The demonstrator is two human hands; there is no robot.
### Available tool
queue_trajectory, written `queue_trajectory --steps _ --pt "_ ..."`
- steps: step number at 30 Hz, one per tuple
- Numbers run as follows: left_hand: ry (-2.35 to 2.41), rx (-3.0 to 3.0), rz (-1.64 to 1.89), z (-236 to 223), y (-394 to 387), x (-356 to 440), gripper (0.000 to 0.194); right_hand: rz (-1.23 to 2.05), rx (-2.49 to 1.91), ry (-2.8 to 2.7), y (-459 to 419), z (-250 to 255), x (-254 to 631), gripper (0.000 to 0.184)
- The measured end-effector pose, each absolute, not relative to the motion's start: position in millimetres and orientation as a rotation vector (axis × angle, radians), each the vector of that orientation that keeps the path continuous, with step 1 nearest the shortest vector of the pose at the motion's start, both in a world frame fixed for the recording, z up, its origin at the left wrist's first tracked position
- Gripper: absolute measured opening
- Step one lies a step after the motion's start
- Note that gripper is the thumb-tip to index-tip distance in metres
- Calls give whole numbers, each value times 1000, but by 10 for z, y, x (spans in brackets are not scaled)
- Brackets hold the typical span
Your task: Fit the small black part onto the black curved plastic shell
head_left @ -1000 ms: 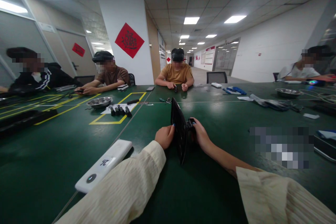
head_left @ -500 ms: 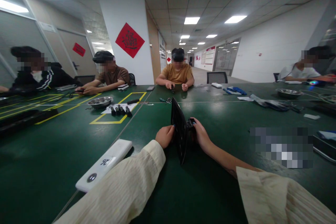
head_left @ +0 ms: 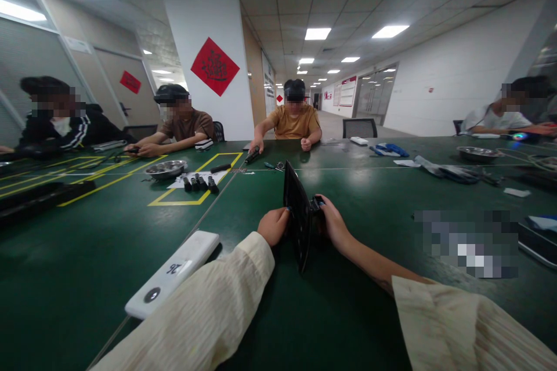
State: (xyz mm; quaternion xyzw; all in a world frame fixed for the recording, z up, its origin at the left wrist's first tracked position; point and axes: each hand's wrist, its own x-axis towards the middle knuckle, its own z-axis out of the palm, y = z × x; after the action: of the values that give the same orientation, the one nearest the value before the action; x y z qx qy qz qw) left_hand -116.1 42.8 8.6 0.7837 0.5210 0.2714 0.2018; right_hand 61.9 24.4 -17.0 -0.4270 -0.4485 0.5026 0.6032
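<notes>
A thin black panel [head_left: 298, 223] stands on edge in front of me, seen almost edge-on and leaning a little. My left hand [head_left: 274, 226] is closed at its left face, with the thumb pressed on it and the other fingertips hidden. On the panel's right side, a small black fitting [head_left: 315, 204] sticks out. My right hand [head_left: 333, 221] is closed around this fitting, its lower fingers partly hidden in shadow. Left of my left forearm lies a white slab-shaped device [head_left: 174, 275] marked 26.
On the green table [head_left: 243, 330] are a metal bowl [head_left: 166, 169], several black cylindrical parts [head_left: 200, 183] and a blue cloth item [head_left: 389, 151]. Another metal bowl [head_left: 478, 154] stands at the right. A co-worker [head_left: 292, 122] sits opposite, and other people sit along both sides.
The co-worker opposite has stretched an arm toward my left, with a dark tool in the hand. My own hands and the black panel look unchanged.
</notes>
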Motion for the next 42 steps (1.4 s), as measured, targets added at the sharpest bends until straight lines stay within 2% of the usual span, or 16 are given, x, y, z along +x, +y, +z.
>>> queue_trajectory --steps 4,10,15,21,27,34,39,42 --pt "1449 2177 732 113 408 -1152 57 1168 -984 -1027 254 -181 623 52" --pt "1468 2281 721 126 383 -1141 47 1164 -977 -1030 259 -179 624 51" --pt "1506 2284 713 116 385 -1139 56 1165 -988 -1023 231 -150 614 50" --pt "1553 2372 651 161 340 -1131 46 1160 -993 -1031 222 -147 617 51" --pt "1592 2306 653 150 352 -1127 55 1171 -962 -1031 251 -176 625 51" --pt "1593 2332 646 180 325 -1118 45 1166 -980 -1038 246 -174 623 52" --pt "1565 2292 667 162 342 -1126 55 1152 -990 -1042 253 -173 622 50" --pt "1581 2292 650 157 354 -1124 52 1154 -974 -1045 266 -189 626 48"
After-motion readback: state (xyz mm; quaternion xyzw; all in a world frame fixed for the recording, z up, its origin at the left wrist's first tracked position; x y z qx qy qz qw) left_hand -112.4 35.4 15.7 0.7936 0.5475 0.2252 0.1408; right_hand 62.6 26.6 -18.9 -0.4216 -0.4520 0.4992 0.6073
